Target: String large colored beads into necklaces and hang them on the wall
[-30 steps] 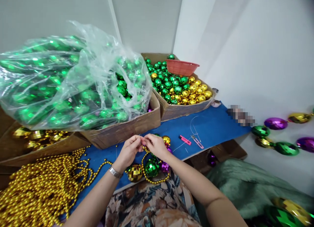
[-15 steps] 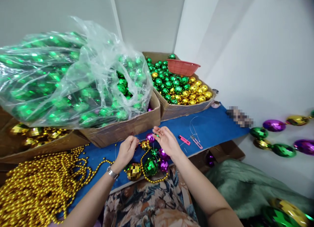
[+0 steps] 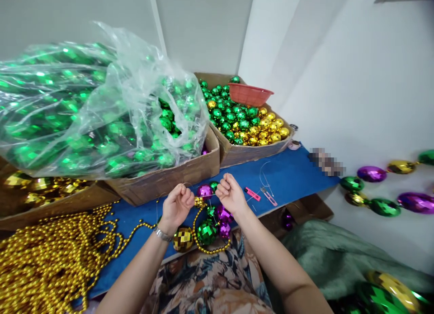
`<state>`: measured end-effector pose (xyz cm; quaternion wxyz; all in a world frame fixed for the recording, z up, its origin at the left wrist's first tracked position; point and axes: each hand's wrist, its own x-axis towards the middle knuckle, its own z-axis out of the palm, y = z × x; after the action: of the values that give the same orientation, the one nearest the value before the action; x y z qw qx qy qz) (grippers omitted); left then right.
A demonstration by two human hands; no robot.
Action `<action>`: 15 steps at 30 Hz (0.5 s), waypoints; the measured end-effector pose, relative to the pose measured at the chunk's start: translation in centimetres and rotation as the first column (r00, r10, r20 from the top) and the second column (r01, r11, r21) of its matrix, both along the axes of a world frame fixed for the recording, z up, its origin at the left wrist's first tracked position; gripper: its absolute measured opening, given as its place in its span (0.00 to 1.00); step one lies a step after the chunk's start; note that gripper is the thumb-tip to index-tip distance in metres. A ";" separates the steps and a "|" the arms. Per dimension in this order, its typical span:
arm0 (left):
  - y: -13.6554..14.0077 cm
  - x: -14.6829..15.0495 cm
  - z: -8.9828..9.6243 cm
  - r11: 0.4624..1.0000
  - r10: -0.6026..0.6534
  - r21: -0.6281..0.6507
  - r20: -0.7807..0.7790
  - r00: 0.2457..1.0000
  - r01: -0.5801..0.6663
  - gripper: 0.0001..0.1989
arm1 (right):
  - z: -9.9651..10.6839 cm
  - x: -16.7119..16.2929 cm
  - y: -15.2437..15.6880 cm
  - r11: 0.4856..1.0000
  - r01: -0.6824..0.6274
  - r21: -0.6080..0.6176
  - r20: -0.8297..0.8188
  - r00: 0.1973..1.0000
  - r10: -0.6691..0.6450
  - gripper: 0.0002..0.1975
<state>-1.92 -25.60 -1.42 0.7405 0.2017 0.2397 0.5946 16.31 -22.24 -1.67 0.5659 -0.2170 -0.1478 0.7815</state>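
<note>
My left hand [image 3: 177, 206] is closed in a fist, pinching one end of a thin clear thread. Opposite it, my right hand [image 3: 232, 194] is also closed, with the thread drawn between the two fists. Just behind the thread rests a shiny purple ball [image 3: 204, 191]. Below and between my hands lie a large green faceted ball [image 3: 206, 233], a gold faceted ball [image 3: 183, 240] and a smaller purple ball [image 3: 224, 230]. A loop of gold beads [image 3: 214, 251] curves around the green ball near the table edge.
Cardboard boxes [image 3: 169, 183] line the back, one under a plastic bag [image 3: 101, 124] of green balls. A red basket [image 3: 250, 95] sits on another box. Gold bead strands [image 3: 50, 264] pile at left. A pink cutter [image 3: 252, 194] and pink snips [image 3: 269, 197] lie right.
Both hands have closed into tighter fists, and the left has turned with its fingers facing upward. The right hand's fingers, earlier partly extended, are now curled in.
</note>
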 end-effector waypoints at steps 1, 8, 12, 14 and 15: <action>0.0 -0.2 0.0 1.000 0.007 0.016 -0.042 0.999 -0.007 0.11 | 0.0 0.0 0.0 1.000 0.009 0.013 0.055 0.998 -0.010 0.18; -1.4 -1.0 -1.8 1.000 0.011 0.006 -0.215 0.977 -0.010 0.18 | -1.0 -0.9 0.0 0.998 -0.034 0.057 0.425 0.905 0.006 0.24; -2.2 -1.4 -3.5 0.994 0.024 -0.100 -0.227 0.974 -0.048 0.16 | -1.8 -1.3 -0.3 0.996 -0.058 0.061 0.491 0.871 0.021 0.24; -2.2 -1.6 -3.5 0.991 0.053 -0.104 -0.238 0.970 -0.080 0.14 | -1.5 -1.3 -0.6 0.993 -0.075 0.090 0.518 0.855 0.017 0.21; -2.1 -1.6 -3.1 0.992 0.068 -0.083 -0.258 0.964 -0.092 0.14 | -1.2 -1.2 -0.8 0.985 -0.105 0.137 0.564 0.826 0.009 0.19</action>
<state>-3.55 -27.75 -4.57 0.6877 0.2313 0.3687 0.5811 15.14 -23.03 -2.83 0.4897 -0.3855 -0.3767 0.6853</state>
